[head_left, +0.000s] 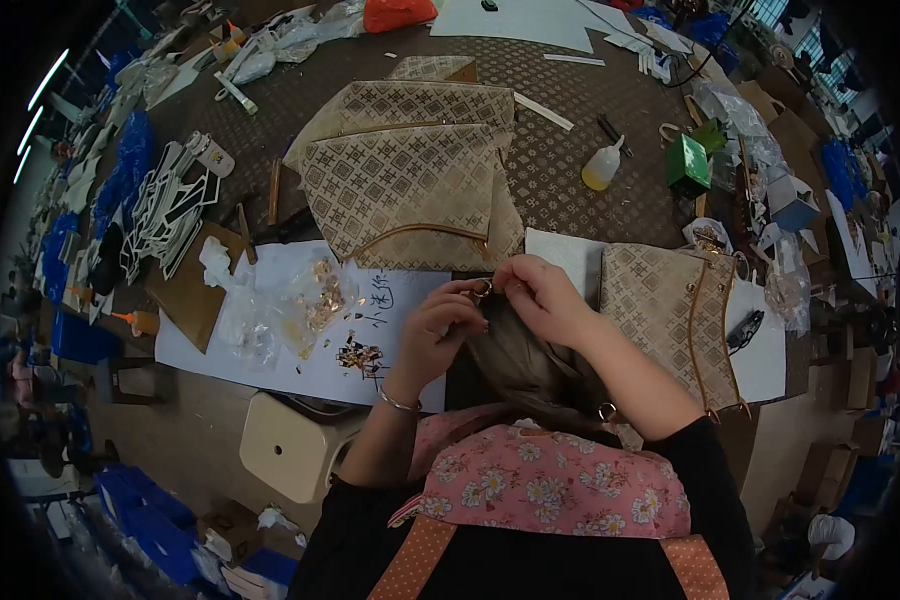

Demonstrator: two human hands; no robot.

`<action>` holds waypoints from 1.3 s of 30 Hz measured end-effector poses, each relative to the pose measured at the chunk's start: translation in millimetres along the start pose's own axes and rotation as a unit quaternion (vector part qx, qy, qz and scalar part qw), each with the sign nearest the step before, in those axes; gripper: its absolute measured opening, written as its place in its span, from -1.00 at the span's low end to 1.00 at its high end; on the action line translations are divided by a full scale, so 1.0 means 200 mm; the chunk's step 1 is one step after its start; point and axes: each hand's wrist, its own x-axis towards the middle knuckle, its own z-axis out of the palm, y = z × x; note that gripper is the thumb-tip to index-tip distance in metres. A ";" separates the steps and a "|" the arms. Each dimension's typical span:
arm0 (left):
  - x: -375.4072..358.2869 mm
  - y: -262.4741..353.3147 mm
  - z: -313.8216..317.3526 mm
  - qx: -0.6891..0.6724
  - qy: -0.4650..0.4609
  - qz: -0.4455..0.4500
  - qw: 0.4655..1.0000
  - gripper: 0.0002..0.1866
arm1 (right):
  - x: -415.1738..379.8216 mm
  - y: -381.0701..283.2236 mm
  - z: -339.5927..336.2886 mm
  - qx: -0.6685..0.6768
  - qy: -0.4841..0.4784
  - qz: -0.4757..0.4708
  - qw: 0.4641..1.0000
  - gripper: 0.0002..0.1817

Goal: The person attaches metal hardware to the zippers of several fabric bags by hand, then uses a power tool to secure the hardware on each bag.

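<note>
My left hand (442, 328) and my right hand (542, 297) meet at the table's front edge. Between their fingertips is a small gold-coloured ring (483, 288), pinched from both sides. A dark brownish bag (525, 355) hangs below my hands, over my lap, with another metal ring (607, 411) at its lower right. Beyond my hands lie patterned beige bag pieces (400, 180) with brown trim. To the left, small metal parts (360, 356) lie loose on white paper (320, 385), beside a clear plastic bag of gold-coloured parts (322, 295).
Another patterned bag piece (655, 310) lies at the right. Further back stand a bottle with yellow liquid (602, 165) and a green box (688, 165). A hammer-like tool (246, 232) and a brown board (202, 290) are at the left. A stool (292, 447) stands below the table.
</note>
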 end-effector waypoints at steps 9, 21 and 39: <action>0.02 0.01 0.06 0.194 -0.036 0.065 0.978 -0.86 | 0.01 -0.01 -0.02 0.103 -0.077 0.064 0.990 -0.88; 0.04 -0.03 0.06 -0.081 0.004 -0.037 0.996 -0.91 | 0.02 -0.03 0.00 0.010 -0.027 0.015 0.999 -0.82; 0.02 -0.04 0.06 -0.060 0.070 -0.040 0.995 -0.90 | 0.01 0.01 0.03 0.000 -0.018 -0.052 0.998 -0.90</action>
